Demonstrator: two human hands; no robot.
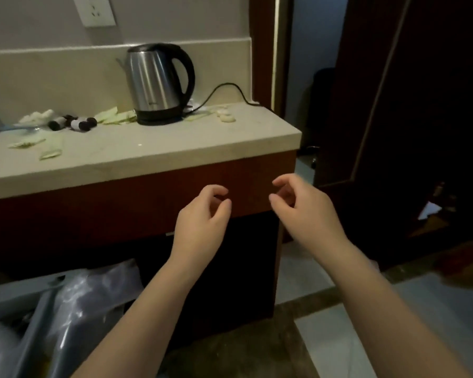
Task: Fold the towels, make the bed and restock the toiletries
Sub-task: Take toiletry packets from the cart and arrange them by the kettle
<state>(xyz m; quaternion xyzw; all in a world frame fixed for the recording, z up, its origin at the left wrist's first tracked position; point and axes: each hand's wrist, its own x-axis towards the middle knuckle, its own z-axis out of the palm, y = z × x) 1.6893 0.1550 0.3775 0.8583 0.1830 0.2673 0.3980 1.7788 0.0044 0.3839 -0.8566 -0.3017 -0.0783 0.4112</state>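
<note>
Two empty hands, left hand (202, 218) and right hand (305, 211), fingers (213, 189) loosely curled; one kettle (159, 83) on one counter (175, 144).

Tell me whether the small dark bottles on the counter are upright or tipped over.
Tipped: the small dark bottles lie on their sides on the counter, left of the upright kettle.

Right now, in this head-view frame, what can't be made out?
Head view throughout.
Small dark bottles: labels too small to read.
Wall socket: cut off by the top edge.
Plastic bags, lower left: contents blurred, cropped by the edge.
Doorway: what stands beyond is too dark.
</note>
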